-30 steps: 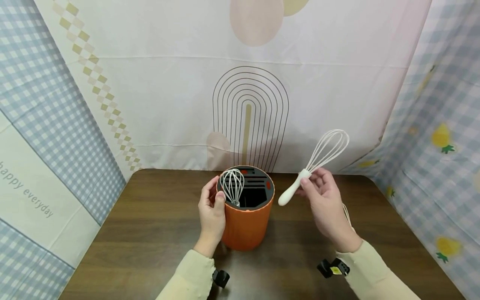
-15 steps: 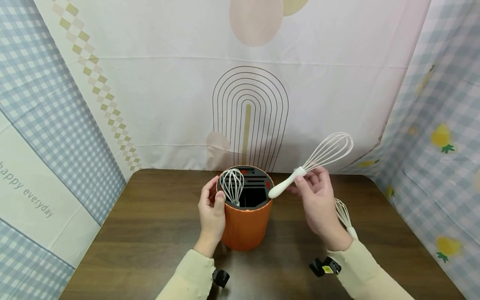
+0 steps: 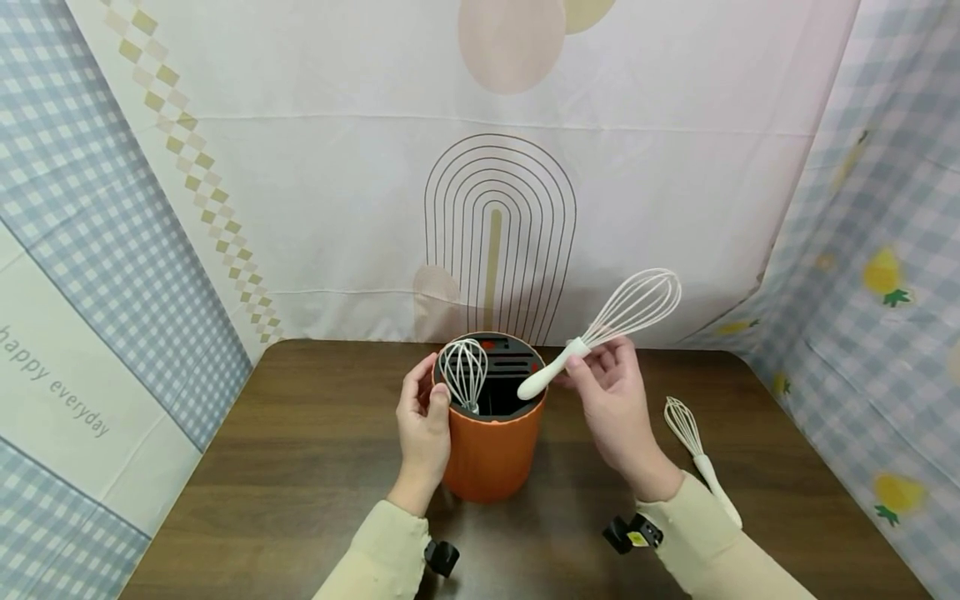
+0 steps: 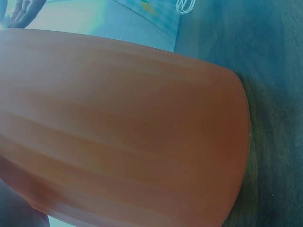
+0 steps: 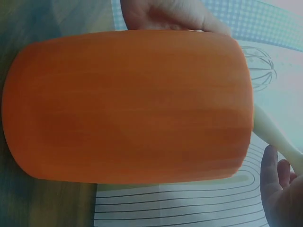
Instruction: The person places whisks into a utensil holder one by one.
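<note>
An orange round utensil holder [image 3: 491,458] with a black slotted top stands upright on the table. My left hand [image 3: 423,425] grips its left side, thumb at the rim. A whisk [image 3: 464,375] stands in the holder, wire head up, at the left of the top. Between thumb and fingers, my right hand [image 3: 615,408] pinches a larger white whisk [image 3: 555,368] near the top of its handle. That whisk slants, wires up to the right, its handle end over the holder's large opening. In the right wrist view the handle [image 5: 271,126] shows just past the holder's rim.
Another white whisk [image 3: 705,467] lies on the brown wooden table [image 3: 300,467], right of my right forearm. A patterned cloth [image 3: 345,208] hangs behind the table, and checked cloths [image 3: 847,333] hang at the sides.
My right hand has moved left with the whisk, bringing its handle end from beside the holder to over its top. The whisk on the table has come into full view. My left hand stays put.
</note>
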`<state>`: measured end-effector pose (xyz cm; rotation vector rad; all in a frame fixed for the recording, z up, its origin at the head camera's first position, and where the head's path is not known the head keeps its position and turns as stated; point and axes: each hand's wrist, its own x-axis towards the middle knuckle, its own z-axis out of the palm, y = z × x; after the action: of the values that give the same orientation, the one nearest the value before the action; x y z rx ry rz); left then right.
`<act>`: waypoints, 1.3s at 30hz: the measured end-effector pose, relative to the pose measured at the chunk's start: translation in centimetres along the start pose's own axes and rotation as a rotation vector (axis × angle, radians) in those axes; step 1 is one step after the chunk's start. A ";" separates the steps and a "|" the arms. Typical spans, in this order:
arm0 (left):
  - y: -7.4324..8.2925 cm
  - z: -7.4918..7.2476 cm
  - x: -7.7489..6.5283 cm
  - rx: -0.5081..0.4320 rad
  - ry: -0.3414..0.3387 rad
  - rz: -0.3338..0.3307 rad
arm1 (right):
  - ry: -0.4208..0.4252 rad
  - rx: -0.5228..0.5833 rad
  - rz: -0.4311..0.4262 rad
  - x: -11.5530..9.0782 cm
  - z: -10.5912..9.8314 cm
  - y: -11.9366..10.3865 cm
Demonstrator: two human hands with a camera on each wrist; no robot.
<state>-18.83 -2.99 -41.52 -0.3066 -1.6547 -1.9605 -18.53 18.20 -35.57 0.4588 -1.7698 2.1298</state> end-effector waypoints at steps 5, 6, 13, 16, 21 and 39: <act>0.0 0.0 0.0 0.000 0.003 -0.003 | -0.045 -0.053 -0.046 -0.2 0.4 0.5; 0.0 0.0 0.0 0.000 0.003 -0.004 | -0.059 -0.053 -0.056 -0.3 0.6 0.6; 0.0 0.0 0.0 -0.004 0.005 -0.004 | -0.129 -0.139 -0.126 -0.5 1.2 1.1; 0.1 0.0 0.0 -0.003 0.005 -0.007 | -0.142 -0.186 -0.154 -0.7 1.5 1.3; 0.2 0.0 0.0 0.000 0.005 -0.014 | -0.169 -0.222 -0.161 -0.9 1.8 1.4; 0.2 0.0 0.0 0.002 0.004 -0.013 | -0.227 -0.401 -0.255 -1.6 3.4 -0.9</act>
<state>-18.73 -3.04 -41.39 -0.2918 -1.6600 -1.9680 -16.61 14.96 -34.88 0.7890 -2.0688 1.5505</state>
